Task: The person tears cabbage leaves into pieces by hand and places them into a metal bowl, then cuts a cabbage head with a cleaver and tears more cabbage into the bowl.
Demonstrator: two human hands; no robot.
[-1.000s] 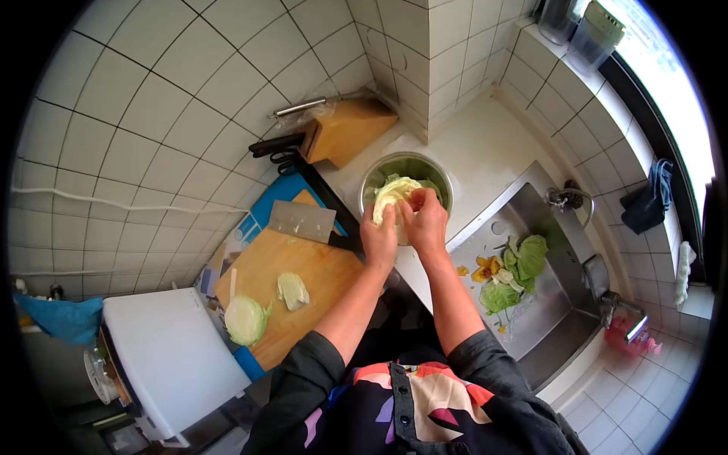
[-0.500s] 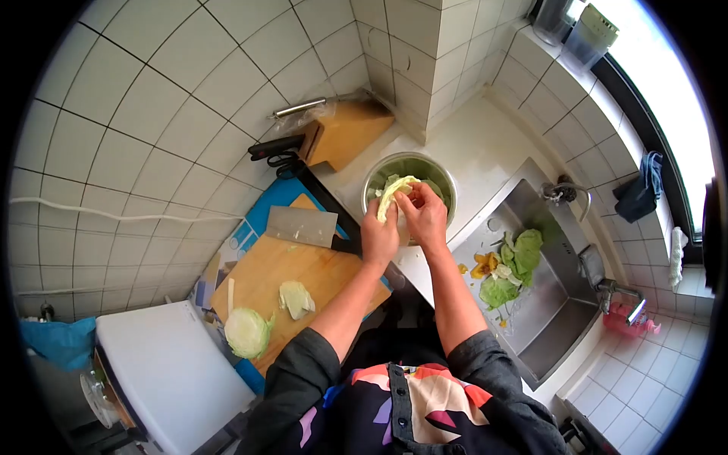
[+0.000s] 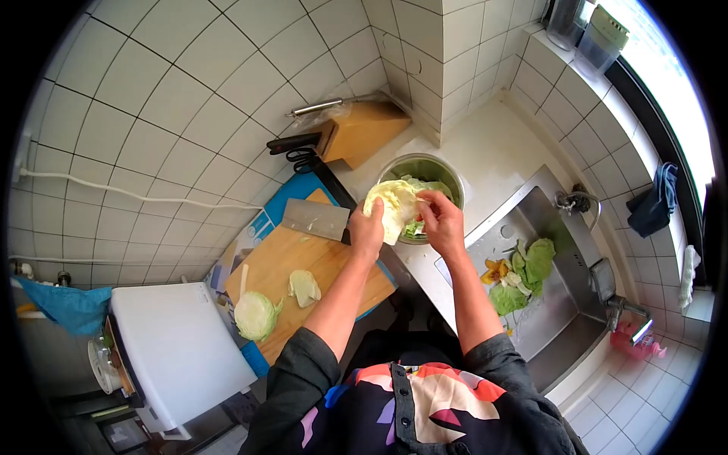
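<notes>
The left hand (image 3: 368, 231) has its fingers clamped on a pale leaf (image 3: 394, 208); the right hand (image 3: 444, 221) pinches its edge. The leaf is over the near side of the pot (image 3: 415, 161); whether it touches the rim, I cannot tell well. A cleaver (image 3: 315, 218) lies on the board (image 3: 330, 265).

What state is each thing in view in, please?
Cabbage leaf: held up, partly over the metal bowl
Left hand: closed on the leaf
Right hand: pinching the leaf's edge
Metal bowl: uncovered, leaf pieces inside
Cabbage: cut, resting on the cutting board
Cleaver: lying flat at the board's far end
Sink: leaf scraps inside
</notes>
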